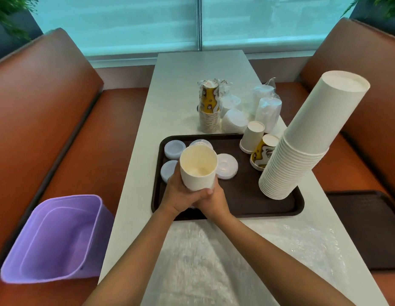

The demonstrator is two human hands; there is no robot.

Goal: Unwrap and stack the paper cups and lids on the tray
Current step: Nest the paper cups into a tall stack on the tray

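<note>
Both hands, left hand (177, 191) and right hand (214, 198), grip a white paper cup stack (198, 167) mouth-up over the brown tray (243, 195) (likely steadying it for placement beside lids (226, 165)).

Both arms reach forward, left hand (177, 191) and right hand (214, 200) clasped together.

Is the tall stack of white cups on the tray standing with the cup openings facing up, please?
No, the tall stack of white cups stands on the tray upside down, closed bottoms upward.
</note>
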